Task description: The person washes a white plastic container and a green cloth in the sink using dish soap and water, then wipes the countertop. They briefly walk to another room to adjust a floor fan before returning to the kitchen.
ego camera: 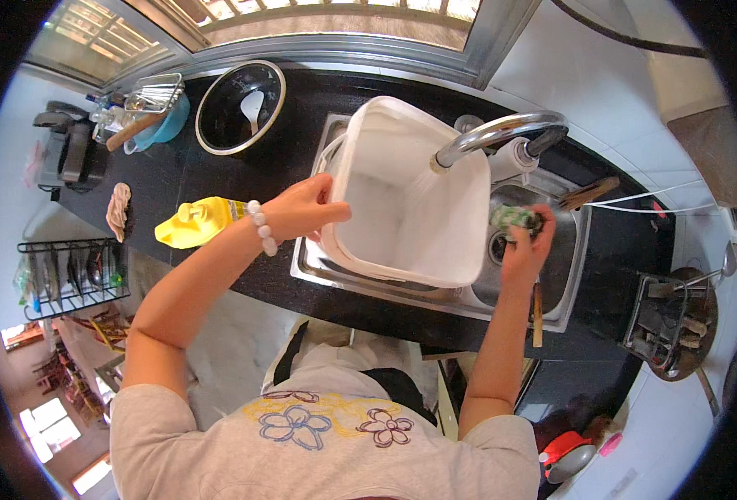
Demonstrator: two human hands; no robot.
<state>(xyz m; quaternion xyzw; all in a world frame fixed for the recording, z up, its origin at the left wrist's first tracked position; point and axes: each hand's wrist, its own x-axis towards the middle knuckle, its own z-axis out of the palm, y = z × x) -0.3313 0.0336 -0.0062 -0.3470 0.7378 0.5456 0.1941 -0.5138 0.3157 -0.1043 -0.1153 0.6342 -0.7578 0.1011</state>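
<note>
A large white plastic bucket (pixel 368 187) stands tilted over the stainless steel double sink (pixel 547 275), its mouth facing me. The chrome faucet (pixel 503 134) arches over its rim, and water runs down into it. My left hand (pixel 309 209) grips the bucket's left rim, thumb over the edge. A bracelet of pale beads circles that wrist. Over the right basin, my right hand (pixel 528 240) holds a green and white scrubbing sponge (pixel 515 219), slightly blurred. Beneath that hand the basin's drain (pixel 498 249) is partly visible. A knife-like wooden handle (pixel 537 315) crosses the sink's front rim.
Left on the black counter (pixel 306 94) are a yellow detergent bottle (pixel 203 220), a crumpled cloth (pixel 118 209) and a black bowl (pixel 228 103) with a white rice paddle (pixel 253 107). Behind the sink stand a white cylinder (pixel 513 159) and a brush (pixel 590 192). A wire rack (pixel 653 319) sits right.
</note>
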